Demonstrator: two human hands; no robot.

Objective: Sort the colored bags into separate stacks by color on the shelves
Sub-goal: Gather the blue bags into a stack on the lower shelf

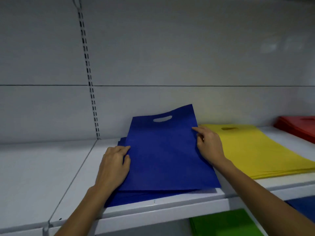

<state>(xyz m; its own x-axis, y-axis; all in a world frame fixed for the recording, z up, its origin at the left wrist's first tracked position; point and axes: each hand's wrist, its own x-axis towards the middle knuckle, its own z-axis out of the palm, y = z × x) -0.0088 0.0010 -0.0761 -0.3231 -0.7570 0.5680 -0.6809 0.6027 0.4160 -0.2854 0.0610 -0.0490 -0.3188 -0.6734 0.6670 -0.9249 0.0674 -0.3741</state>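
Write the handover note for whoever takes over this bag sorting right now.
Left hand: open, fingertips touching the left edge of the top dark blue flat fabric bag.
Right hand: at its right edge, index finger on it; pinch or not, cannot tell.
Bags: that bag lies askew on the blue stack; yellow stack beside it, red stack farther right, all on the white shelf; green bags below.
Done: blue, yellow, red stacked apart.
Left: square the top bag; check the lower shelf.
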